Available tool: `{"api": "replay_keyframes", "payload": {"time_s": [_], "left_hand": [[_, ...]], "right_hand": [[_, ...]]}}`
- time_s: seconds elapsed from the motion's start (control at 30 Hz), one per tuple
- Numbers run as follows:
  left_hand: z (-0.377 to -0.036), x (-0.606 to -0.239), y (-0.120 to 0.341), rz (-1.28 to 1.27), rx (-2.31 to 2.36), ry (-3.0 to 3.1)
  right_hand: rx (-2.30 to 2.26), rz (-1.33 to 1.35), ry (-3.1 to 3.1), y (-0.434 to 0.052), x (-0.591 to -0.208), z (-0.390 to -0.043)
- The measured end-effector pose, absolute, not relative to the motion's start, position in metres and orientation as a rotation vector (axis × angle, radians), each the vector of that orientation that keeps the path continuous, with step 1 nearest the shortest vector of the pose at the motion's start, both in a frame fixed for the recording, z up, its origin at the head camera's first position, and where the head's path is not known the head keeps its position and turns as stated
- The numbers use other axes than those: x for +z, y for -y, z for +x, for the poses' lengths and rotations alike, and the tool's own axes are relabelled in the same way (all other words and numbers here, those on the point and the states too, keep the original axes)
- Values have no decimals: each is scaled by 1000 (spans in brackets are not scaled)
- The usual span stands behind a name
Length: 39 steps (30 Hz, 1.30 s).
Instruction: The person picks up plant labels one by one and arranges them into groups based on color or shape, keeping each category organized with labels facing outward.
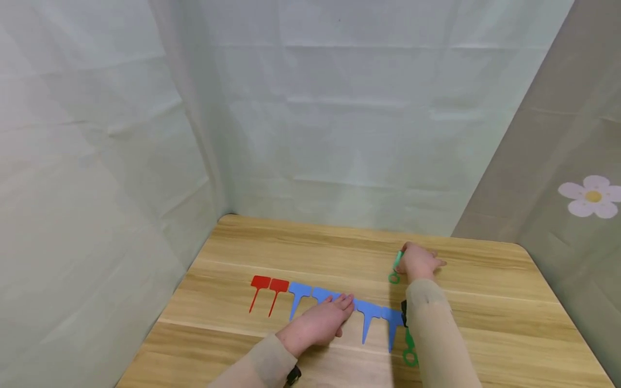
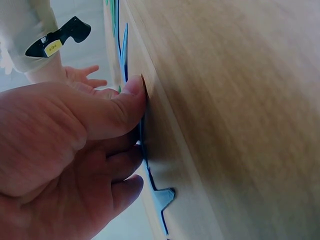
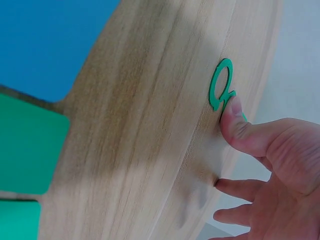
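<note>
A row of plant labels lies across the wooden table. My left hand [image 1: 326, 320] rests over the middle of the row, straight fingers on the blue T-shaped labels [image 1: 370, 309], partly covering them. In the left wrist view its thumb [image 2: 127, 105] touches the tabletop beside a blue label [image 2: 162, 197]. Farther back, my right hand [image 1: 419, 262] pinches a green ringed label [image 1: 398, 261] by thumb and forefinger, the other fingers spread. The right wrist view shows the thumb [image 3: 237, 125] on it just below its ring; the forefinger is mostly hidden.
Red labels [image 1: 260, 281] with thin stems form the left end of the row. Another green ringed label [image 1: 409, 340] lies partly under the right forearm, beside the blue ones. Pale cloth [image 1: 359, 134] hangs behind the table's far edge.
</note>
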State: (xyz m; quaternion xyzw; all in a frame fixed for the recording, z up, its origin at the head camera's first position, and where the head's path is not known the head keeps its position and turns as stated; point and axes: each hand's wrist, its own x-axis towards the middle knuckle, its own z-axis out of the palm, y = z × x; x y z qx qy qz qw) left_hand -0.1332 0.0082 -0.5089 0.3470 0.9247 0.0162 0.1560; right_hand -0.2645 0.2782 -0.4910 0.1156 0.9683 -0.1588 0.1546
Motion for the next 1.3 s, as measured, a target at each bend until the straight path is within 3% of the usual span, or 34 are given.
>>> {"api": "replay_keyframes", "payload": {"time_s": [1.3], "left_hand": [[-133,-509,-7,1004,24,-2650]], "right_hand": [[-486,306,-2801,-279,-492,-261]]}}
